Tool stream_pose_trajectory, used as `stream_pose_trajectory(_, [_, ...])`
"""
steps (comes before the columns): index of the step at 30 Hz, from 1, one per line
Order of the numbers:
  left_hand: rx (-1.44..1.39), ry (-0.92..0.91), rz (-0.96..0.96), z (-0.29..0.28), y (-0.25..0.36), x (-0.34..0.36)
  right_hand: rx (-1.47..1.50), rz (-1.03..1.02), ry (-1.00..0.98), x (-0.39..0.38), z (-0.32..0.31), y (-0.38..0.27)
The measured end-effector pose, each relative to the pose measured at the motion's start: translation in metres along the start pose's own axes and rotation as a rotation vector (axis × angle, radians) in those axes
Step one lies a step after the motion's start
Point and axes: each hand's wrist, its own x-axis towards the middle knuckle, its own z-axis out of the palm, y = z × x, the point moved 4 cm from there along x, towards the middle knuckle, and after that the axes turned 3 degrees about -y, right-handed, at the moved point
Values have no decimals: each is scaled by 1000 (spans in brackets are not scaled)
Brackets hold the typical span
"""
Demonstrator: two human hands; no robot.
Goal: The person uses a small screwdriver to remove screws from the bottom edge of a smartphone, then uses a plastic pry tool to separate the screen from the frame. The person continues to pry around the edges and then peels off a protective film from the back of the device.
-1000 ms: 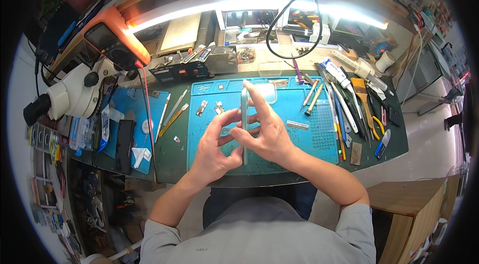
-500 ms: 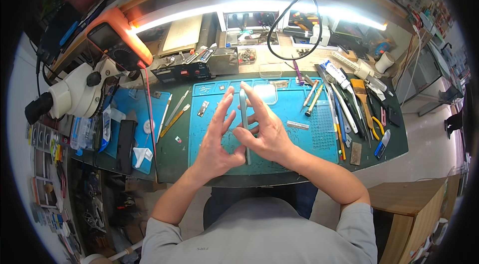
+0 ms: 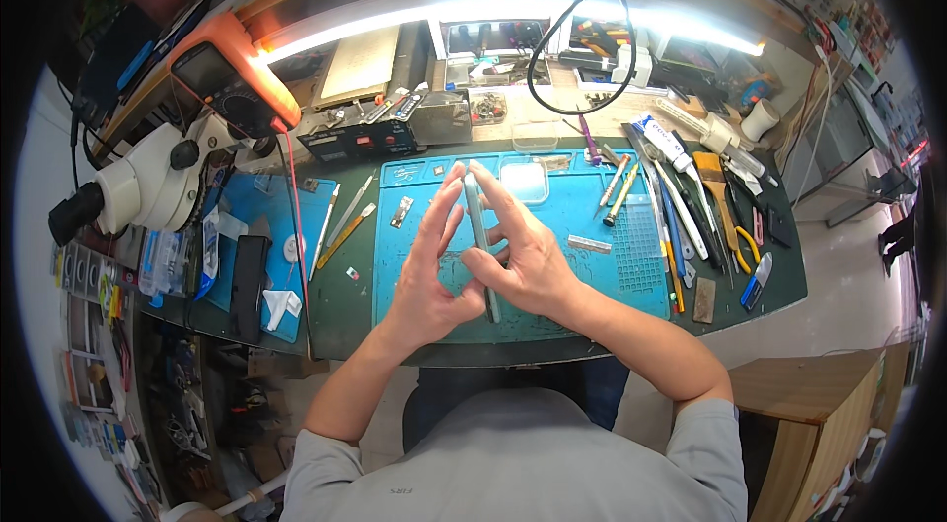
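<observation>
A slim grey-green smartphone (image 3: 476, 218) stands on edge between my hands, above the blue work mat (image 3: 552, 310). Its narrow side faces up, so neither broad face shows. My left hand (image 3: 426, 270) grips it from the left, with fingertips at the far end and the thumb near the close end. From the other side my right hand (image 3: 528, 270) holds it, long fingers reaching along its far part and thumb bent across the middle. Beyond the fingertips, a clear shallow plastic box (image 3: 526, 183) lies on the mat. A small metal strip (image 3: 589, 244) rests right of my right hand.
Tweezers, a wide brush (image 3: 707, 169), yellow-handled pliers (image 3: 750, 251) and several drivers crowd the right side. At left stand a microscope (image 3: 148, 182) and an orange multimeter (image 3: 237, 78) with hanging leads. A black cable loop (image 3: 533, 78) dangles over the back.
The phone's far end has tipped slightly left. My left fingertips have come up closer against that end, and the gap between both hands' fingertips has narrowed.
</observation>
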Motion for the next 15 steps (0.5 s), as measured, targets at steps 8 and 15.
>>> stream_pose_trajectory(8, [43,31,-12,0,-3,1,-39,-91,22,-3,4,7])
stream_pose_trajectory(15, [179,77,-55,-4,-4,0,-62,-107,18,-6,6,4])
